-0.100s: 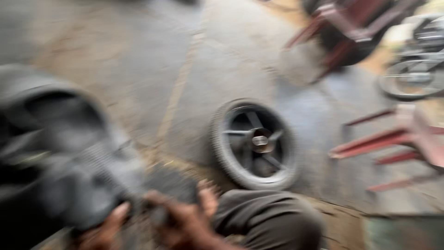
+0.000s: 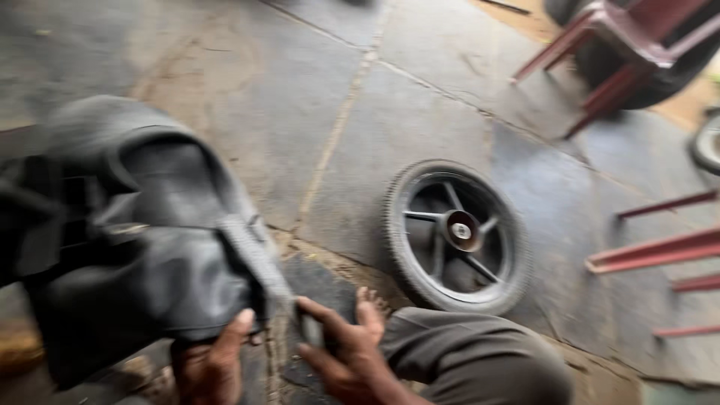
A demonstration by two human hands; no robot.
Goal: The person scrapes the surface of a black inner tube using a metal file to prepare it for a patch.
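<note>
- Two hands of mine work low in the view, both on a black rubber tube point(image 2: 142, 247) bunched on the floor point(image 2: 300, 97) at my left.
- My left hand point(image 2: 214, 364) clasps the tube's lower edge, thumb up against the rubber.
- My right hand point(image 2: 341, 345) is curled round a narrow strip of the tube; blur hides how tightly.
- My knee point(image 2: 472, 356) is just right of that hand.
- A small spoked wheel point(image 2: 455, 236) lies flat beyond my knee, apart from both hands.
- Red frames point(image 2: 660, 251) stand farther right.
</note>
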